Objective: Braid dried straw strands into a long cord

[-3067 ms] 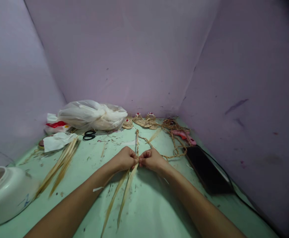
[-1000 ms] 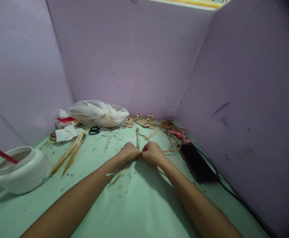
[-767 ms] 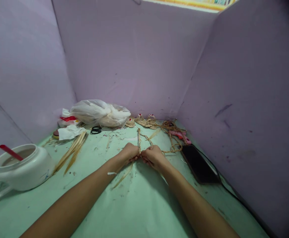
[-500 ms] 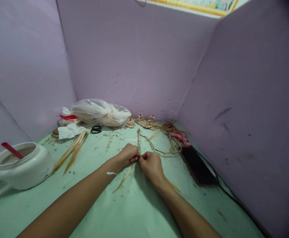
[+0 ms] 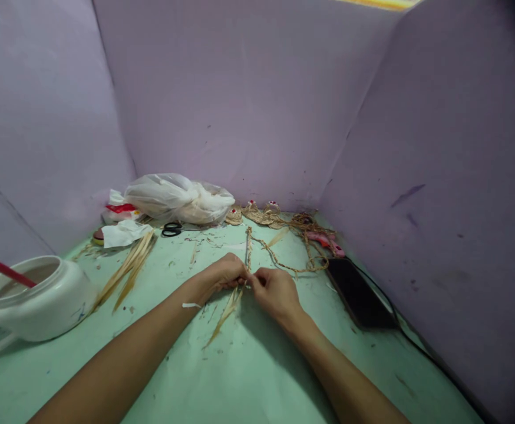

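Note:
A thin braided straw cord (image 5: pixel 248 247) runs from the far end of the green table toward me. My left hand (image 5: pixel 223 274) pinches the near end of the braid with closed fingers. My right hand (image 5: pixel 275 290) sits just to its right, fingers closed on the loose straw strands at the same spot. Pale loose straw strips (image 5: pixel 225 312) trail from under both hands toward me. The fingertips of both hands meet at the braid's end.
A white pot (image 5: pixel 36 300) with a red spoon stands at the left. Loose straw strips (image 5: pixel 129 268), black scissors (image 5: pixel 171 229), a plastic bag (image 5: pixel 175 199) and woven pieces (image 5: pixel 261 214) lie at the back. A pink glue gun (image 5: pixel 326 241) and dark phone (image 5: pixel 359 291) lie right.
Both hands stayed at the braid's end, working it. The long loose strands seen earlier are shorter now. My right hand drew slightly toward me and the camera view shifted left.

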Available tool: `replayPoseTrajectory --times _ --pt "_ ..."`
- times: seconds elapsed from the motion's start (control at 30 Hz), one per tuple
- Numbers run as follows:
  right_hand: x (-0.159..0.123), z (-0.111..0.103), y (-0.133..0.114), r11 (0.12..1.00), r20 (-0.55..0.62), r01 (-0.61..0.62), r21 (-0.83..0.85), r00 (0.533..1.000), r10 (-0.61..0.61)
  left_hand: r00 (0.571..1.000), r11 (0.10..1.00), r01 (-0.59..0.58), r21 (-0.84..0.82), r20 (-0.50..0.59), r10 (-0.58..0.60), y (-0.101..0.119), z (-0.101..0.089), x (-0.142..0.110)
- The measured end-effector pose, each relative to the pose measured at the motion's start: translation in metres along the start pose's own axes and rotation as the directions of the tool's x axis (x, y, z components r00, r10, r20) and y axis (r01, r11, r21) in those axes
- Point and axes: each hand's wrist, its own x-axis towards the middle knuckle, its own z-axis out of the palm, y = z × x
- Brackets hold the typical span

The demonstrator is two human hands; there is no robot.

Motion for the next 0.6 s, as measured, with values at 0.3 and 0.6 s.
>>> replayPoseTrajectory --times 0.3,0.6 --pt "0.027 0.019 0.015 0.64 0.409 -0.422 0.642 0.895 0.18 0.996 0.998 -0.053 -0.046 0.073 0.056 0.001 -0.002 0.0" --pt "0.035 0.008 0.01 0.643 0.499 -0.533 0.55 0.827 0.258 0.994 0.955 -0.109 0.276 0.022 0.107 0.004 -0.011 0.005"
